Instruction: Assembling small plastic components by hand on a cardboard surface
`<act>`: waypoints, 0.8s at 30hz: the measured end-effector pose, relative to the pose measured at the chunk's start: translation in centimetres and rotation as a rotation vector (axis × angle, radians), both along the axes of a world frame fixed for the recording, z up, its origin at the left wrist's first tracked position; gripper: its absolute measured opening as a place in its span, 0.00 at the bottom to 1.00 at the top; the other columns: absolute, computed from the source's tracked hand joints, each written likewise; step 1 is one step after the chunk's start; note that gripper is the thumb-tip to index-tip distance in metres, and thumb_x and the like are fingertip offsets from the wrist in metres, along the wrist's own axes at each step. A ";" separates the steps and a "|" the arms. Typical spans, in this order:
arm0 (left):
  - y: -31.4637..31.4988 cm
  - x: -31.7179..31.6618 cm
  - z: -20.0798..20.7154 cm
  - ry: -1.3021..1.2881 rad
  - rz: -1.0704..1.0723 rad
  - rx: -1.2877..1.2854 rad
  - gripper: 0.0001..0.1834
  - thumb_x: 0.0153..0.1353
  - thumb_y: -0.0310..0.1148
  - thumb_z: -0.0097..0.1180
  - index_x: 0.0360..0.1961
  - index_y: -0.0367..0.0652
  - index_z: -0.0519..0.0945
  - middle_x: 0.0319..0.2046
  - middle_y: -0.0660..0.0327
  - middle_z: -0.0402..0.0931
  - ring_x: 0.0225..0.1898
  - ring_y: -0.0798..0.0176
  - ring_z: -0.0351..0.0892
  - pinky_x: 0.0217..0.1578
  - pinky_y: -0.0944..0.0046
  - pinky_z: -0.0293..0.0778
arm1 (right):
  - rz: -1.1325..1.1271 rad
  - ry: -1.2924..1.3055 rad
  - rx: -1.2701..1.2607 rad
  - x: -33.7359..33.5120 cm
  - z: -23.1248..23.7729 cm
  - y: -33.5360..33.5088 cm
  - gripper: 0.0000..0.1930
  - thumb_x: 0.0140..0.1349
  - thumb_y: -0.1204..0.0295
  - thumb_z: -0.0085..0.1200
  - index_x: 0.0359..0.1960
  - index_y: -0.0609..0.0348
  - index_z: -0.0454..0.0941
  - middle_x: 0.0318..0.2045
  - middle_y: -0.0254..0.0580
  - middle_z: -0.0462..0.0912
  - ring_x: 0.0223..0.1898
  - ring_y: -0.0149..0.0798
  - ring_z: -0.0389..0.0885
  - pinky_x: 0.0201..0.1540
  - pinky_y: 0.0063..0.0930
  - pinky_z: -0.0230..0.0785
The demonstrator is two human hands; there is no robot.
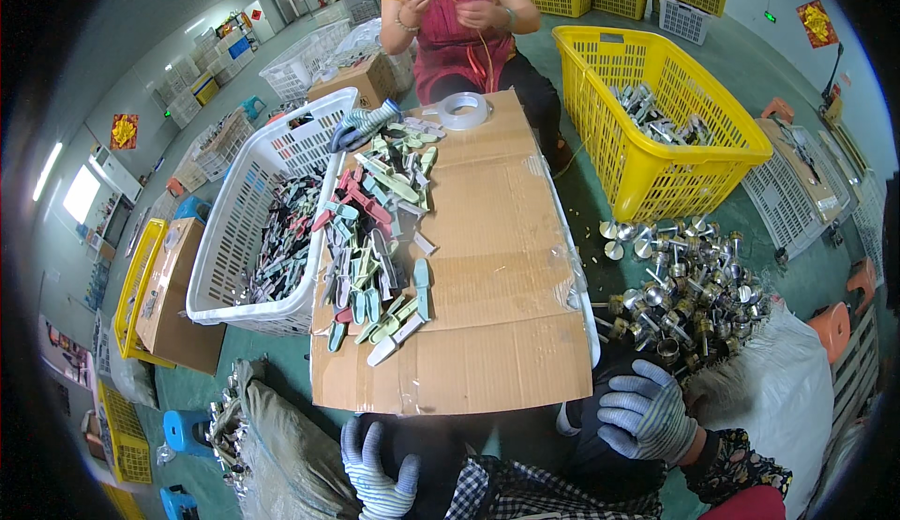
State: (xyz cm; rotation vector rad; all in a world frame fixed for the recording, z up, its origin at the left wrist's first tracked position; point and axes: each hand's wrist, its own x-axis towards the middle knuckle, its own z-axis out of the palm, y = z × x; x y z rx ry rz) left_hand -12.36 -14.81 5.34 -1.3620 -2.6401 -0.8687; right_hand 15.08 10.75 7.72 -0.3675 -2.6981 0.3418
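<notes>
My left hand [377, 473], in a striped knit glove, lies by my lap just below the near edge of a cardboard sheet [497, 314]; its fingers are apart and nothing is in them. In a matching glove, my right hand [649, 414] rests over my right knee, fingers stretched out and holding nothing. Pastel green, red and lilac plastic pieces [380, 257], which look like clothes pegs, are heaped along the sheet's left side. A roll of clear tape [463, 111] lies at its far end, near a crumpled striped glove [366, 124].
On the left stands a white basket [211, 276] of dark plastic pieces. A yellow crate [619, 178] and piled metal parts with round heads [694, 295] are on the right. Across the sheet sits a co-worker [459, 32] handling a cord. Sacks [286, 454] flank me.
</notes>
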 end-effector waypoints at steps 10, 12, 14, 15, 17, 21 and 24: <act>0.2 -0.1 0.1 0.002 -0.008 0.003 0.35 0.47 0.41 0.61 0.56 0.38 0.67 0.58 0.39 0.58 0.58 0.37 0.61 0.58 0.45 0.57 | -0.009 -0.042 0.010 0.0 0.3 0.1 0.09 0.47 0.60 0.63 0.29 0.44 0.80 0.35 0.28 0.82 0.44 0.36 0.79 0.62 0.43 0.57; 0.1 -0.1 0.0 -0.009 -0.006 0.002 0.35 0.46 0.39 0.61 0.56 0.38 0.67 0.58 0.39 0.58 0.58 0.37 0.61 0.59 0.45 0.57 | -0.009 -0.035 0.011 0.0 0.2 0.1 0.09 0.47 0.60 0.63 0.29 0.44 0.80 0.35 0.27 0.82 0.44 0.36 0.79 0.62 0.43 0.57; 0.1 0.0 0.0 -0.014 -0.005 0.000 0.35 0.46 0.39 0.61 0.56 0.38 0.67 0.58 0.39 0.58 0.58 0.37 0.61 0.59 0.45 0.57 | -0.009 -0.028 0.013 0.0 0.2 0.1 0.09 0.47 0.60 0.63 0.29 0.44 0.80 0.35 0.27 0.82 0.44 0.36 0.79 0.62 0.43 0.57; 0.1 0.0 0.1 -0.018 -0.003 -0.001 0.35 0.46 0.38 0.61 0.56 0.38 0.67 0.58 0.39 0.57 0.58 0.37 0.61 0.59 0.45 0.57 | -0.009 -0.028 0.014 0.0 0.2 0.1 0.09 0.47 0.61 0.63 0.29 0.44 0.80 0.35 0.27 0.82 0.44 0.36 0.79 0.62 0.43 0.57; 0.0 0.0 0.0 -0.015 -0.007 0.006 0.35 0.46 0.38 0.61 0.56 0.38 0.67 0.58 0.39 0.57 0.58 0.37 0.61 0.59 0.45 0.57 | -0.010 -0.027 0.015 0.1 0.2 0.0 0.09 0.47 0.61 0.63 0.29 0.44 0.80 0.35 0.27 0.82 0.44 0.36 0.79 0.61 0.43 0.57; -0.1 0.0 -0.1 -0.022 -0.010 0.008 0.35 0.46 0.38 0.61 0.56 0.38 0.67 0.58 0.39 0.57 0.58 0.37 0.60 0.59 0.45 0.57 | -0.015 -0.024 0.011 0.0 0.3 0.0 0.09 0.47 0.61 0.63 0.29 0.44 0.80 0.35 0.27 0.82 0.44 0.35 0.79 0.61 0.42 0.57; -0.1 0.0 -0.2 0.004 -0.007 0.002 0.35 0.47 0.40 0.61 0.56 0.39 0.67 0.58 0.39 0.57 0.58 0.37 0.60 0.59 0.45 0.57 | -0.015 -0.025 0.016 0.0 0.3 0.0 0.09 0.47 0.60 0.63 0.29 0.44 0.81 0.35 0.27 0.82 0.44 0.35 0.79 0.61 0.42 0.58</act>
